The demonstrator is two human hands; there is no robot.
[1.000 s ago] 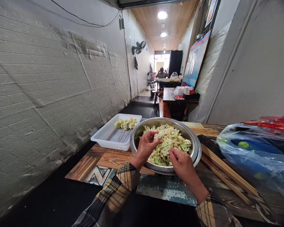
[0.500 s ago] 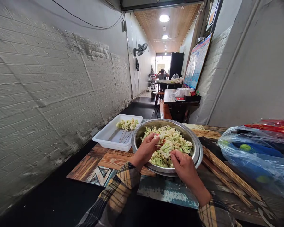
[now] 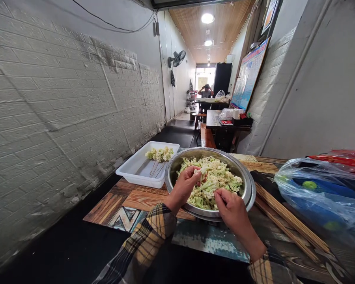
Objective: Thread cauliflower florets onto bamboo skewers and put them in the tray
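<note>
A steel bowl [image 3: 250,185] full of cut cauliflower [image 3: 215,169] stands before me on the table. Over its left side my left hand [image 3: 187,183] pinches a pale cauliflower floret [image 3: 203,170] between thumb and fingers. My right hand [image 3: 231,205] is closed above the bowl's near right rim, thumb against fingers; what it grips is too small or hidden to make out. Left of the bowl is a white plastic tray [image 3: 130,173]. Skewered cauliflower [image 3: 159,154] lies in its far part, the thin sticks pointing toward me.
Loose bamboo skewers [image 3: 292,221] lie on the wood-patterned table [image 3: 142,199] right of the bowl, near a clear plastic bag [image 3: 322,193] with blue and green contents. A brick-patterned wall [image 3: 62,118] runs along the left. Farther off, a person [image 3: 206,92] sits behind another table.
The view has shifted very slightly. Both hands stay over the bowl in nearly the same pose, the left still on the floret.
</note>
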